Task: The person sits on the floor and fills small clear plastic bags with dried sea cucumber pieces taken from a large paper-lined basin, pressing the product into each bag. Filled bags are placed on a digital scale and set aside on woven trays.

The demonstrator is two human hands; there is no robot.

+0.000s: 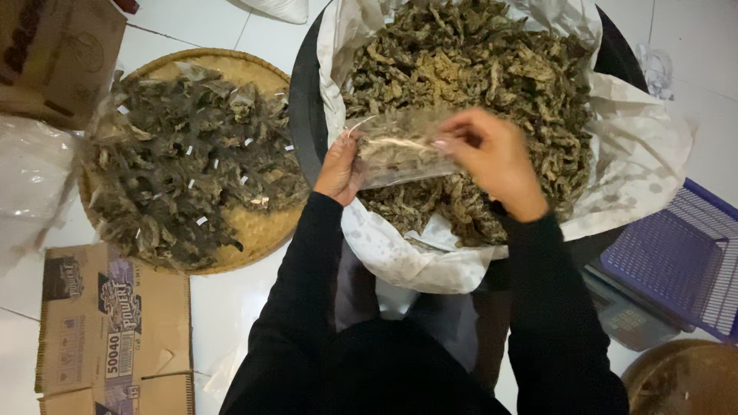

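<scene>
A small clear plastic bag (400, 150), partly filled with dried brownish-green leafy pieces, is held between both hands above a large heap of dried brownish-green leafy pieces (477, 84). The left hand (340, 167) is closed on the bag's left edge, its grip pinching the film; the right hand (492, 157) is closed on the bag's upper right edge, fingertips pressed together on the plastic. The heap lies directly beneath and beyond the grip, on a crumpled white paper liner (638, 154) that is spread inside a wide black round tub (306, 107).

To the left of the left grip, a round woven bamboo tray (254, 230) carries many small filled packets of the same dark material (184, 161). Further left and nearer the person, flattened brown cardboard boxes (115, 323) lie on the white tiled floor (223, 300). To the right of the right grip, below it, a purple perforated plastic basket (676, 261) sits.

The bag appears to be handled at its mouth. Judged from the hold, the work is best done with the bag kept over the heap, so that spilled pieces fall back onto the liner. The film should be gripped near the opening on both sides and kept taut, and the brittle contents should not be squeezed.
</scene>
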